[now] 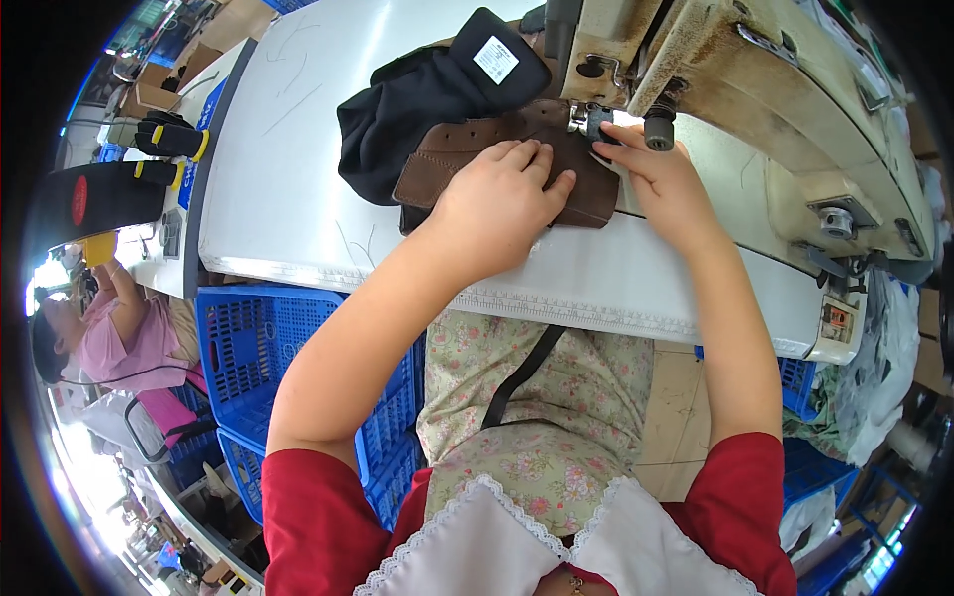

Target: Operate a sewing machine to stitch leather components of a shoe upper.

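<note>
A brown leather-like piece (427, 169) with a stitched edge and small holes lies on the white sewing table (288, 189). My left hand (502, 209) rests on top of it, fingers laid across the piece and the thumb apart. Bunched black fabric (383, 134) lies against its far left side, with a white label (496, 61) on a black flap. The far edge of the brown piece reaches the presser foot (596, 121) of the sewing machine (755, 89). Beside the foot is my right hand (661, 184), fingers stretched toward it, nothing visible in them; its thumb is hidden.
The machine's arm overhangs the table's far right. A ruler strip (576, 308) runs along the near edge. Blue plastic crates (234, 343) stand below on the left. Farther left, a person in pink (124, 328) works near another machine (104, 204).
</note>
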The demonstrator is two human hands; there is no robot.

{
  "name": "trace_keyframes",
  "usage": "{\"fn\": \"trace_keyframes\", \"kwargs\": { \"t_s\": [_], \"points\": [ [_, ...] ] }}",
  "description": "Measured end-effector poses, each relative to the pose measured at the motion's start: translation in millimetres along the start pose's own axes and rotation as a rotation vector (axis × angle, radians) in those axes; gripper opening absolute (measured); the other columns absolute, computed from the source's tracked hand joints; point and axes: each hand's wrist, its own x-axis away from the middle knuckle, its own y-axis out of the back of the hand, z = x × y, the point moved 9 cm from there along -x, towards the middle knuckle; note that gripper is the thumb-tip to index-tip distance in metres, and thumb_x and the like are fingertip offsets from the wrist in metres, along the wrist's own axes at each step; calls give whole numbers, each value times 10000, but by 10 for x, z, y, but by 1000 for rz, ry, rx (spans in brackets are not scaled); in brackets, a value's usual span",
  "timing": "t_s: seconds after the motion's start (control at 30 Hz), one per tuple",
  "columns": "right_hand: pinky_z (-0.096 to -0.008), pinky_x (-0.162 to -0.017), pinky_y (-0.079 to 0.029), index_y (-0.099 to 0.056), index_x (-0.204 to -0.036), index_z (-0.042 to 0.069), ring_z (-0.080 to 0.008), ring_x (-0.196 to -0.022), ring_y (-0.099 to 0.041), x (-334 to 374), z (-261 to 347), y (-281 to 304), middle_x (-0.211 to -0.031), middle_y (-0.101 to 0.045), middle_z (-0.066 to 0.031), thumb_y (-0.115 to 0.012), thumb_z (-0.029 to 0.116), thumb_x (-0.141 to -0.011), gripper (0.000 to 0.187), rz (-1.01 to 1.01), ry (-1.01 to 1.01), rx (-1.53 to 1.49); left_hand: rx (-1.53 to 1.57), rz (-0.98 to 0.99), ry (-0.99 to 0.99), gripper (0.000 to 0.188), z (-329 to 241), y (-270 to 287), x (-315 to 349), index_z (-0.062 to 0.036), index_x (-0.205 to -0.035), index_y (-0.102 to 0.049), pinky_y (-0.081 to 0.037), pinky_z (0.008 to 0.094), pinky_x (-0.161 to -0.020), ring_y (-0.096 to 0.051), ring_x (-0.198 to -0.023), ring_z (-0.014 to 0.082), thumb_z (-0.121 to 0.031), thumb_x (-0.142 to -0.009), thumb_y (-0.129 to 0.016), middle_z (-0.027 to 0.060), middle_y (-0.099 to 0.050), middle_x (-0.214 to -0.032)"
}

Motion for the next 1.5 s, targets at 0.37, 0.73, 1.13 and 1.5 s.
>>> {"fn": "trace_keyframes", "kwargs": {
  "t_s": [0.37, 0.73, 1.13, 1.5],
  "points": [
    [-380, -993, -429, -669, -1171, 136, -297, -1161, -543, -22, 35, -18, -1286, -596, -51, -487, -87, -808, 463, 26, 45, 67, 42, 25, 15, 546, 119, -29, -25, -97, -1234, -623, -401, 423, -1049, -513, -1227, 311, -87, -688, -649, 179, -571, -1294],
    [-373, -945, -470, -695, -1114, 148, -274, -1130, -568, -161, -190, -10, -1202, -635, -55, -524, -46, -812, 397, 58, -140, -218, -53, -2, 27, 460, 74, 12, -127, -88, -1205, -625, -397, 390, -1056, -534, -1197, 277, -95, -745, -601, 129, -589, -1257],
    [-354, -967, -464, -677, -1161, 200, -266, -1136, -582, -98, -98, -57, -1218, -614, -67, -512, -56, -823, 455, 5, 80, -2, -27, -124, 50, 464, 247, -34, 15, -185, -1232, -625, -415, 385, -1047, -542, -1211, 236, -90, -783, -556, 70, -594, -1274],
    [-349, -928, -478, -683, -1140, 167, -274, -1069, -606, -89, 36, -36, -1177, -629, -69, -543, -40, -813, 412, -19, 32, -2, -20, -149, -93, 446, 528, -76, -9, -193, -1217, -629, -377, 362, -1080, -525, -1229, 230, -57, -800, -549, 39, -597, -1270]
  ]
}}
